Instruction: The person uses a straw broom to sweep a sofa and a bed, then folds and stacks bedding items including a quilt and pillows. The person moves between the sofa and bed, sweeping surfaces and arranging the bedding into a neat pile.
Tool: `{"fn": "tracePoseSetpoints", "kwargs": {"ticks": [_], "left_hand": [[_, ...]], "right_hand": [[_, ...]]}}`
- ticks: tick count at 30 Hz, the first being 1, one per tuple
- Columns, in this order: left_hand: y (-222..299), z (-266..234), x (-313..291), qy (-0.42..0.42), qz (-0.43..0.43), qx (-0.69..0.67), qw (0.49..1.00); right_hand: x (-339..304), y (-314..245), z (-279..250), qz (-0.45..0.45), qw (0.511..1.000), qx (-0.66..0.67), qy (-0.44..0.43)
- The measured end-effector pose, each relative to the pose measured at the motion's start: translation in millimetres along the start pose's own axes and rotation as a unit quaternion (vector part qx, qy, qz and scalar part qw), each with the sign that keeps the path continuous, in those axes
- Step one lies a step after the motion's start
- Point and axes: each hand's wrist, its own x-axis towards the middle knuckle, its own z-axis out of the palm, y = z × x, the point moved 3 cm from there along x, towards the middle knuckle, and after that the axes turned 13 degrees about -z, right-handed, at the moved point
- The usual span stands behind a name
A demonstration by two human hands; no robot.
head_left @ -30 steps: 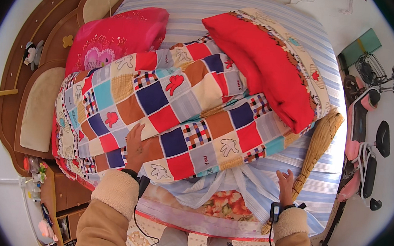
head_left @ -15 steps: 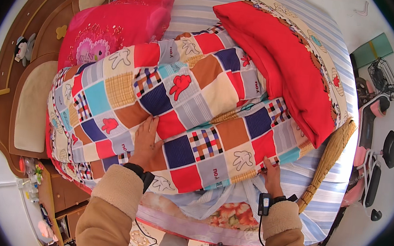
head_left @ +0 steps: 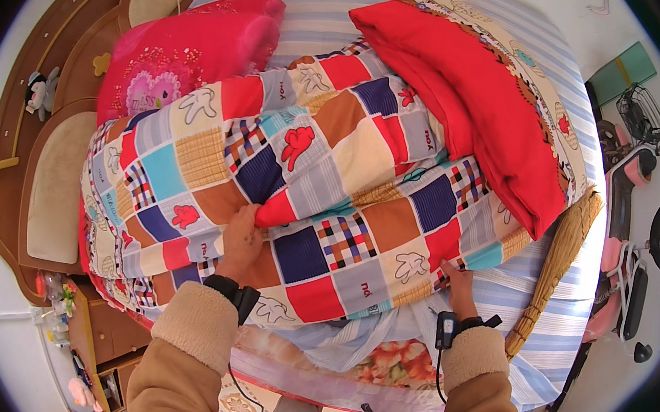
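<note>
A patchwork quilt [head_left: 314, 260] with coloured squares and cartoon hand prints lies folded across the bed, one long fold resting on another. My left hand [head_left: 241, 237] is closed on its cloth near the middle, pinching up a fold beside a red square. At the quilt's near right edge, my right hand [head_left: 460, 290] has its fingers bent around the cloth, partly hidden by it. A red section of folded bedding [head_left: 470, 100] with a cream patterned border covers the far right. A straw hand broom [head_left: 552, 278] lies right of the quilt.
A shiny pink pillow [head_left: 193, 55] lies at the far left by the brown headboard [head_left: 58, 193]. Striped sheet [head_left: 551, 326] shows around the bedding. Left of the bed stands a wooden cabinet [head_left: 104, 331]; along the right side is a bicycle-like vehicle [head_left: 629, 189] with a basket.
My left hand has gone from lying spread on the quilt to gripping it, bunching and lifting the cloth there. My right hand keeps its place at the near edge.
</note>
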Motion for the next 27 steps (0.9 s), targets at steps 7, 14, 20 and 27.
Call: {"fn": "tracePoseSetpoints", "kwargs": {"ticks": [7,14,20,27], "left_hand": [[23.2,-72.5,-50.1,-0.029,0.009,-0.151,0.988],[73.5,-142.5,-118.4,-0.109,0.022,-0.239,0.965],[5.3,-227.4,-232.3,-0.176,-0.07,-0.207,0.96],[-94.8,-159.1,-334.5,-0.284,-0.165,-0.123,0.937]], "right_hand": [[-36.2,-70.7,10.4,-0.055,0.988,0.141,-0.039],[-135.6,-192.0,28.2,-0.164,0.967,0.153,-0.123],[-275.3,-199.5,18.7,-0.091,0.953,0.051,-0.283],[-336.7,-63.4,-36.9,0.1,0.801,-0.169,-0.566]]}}
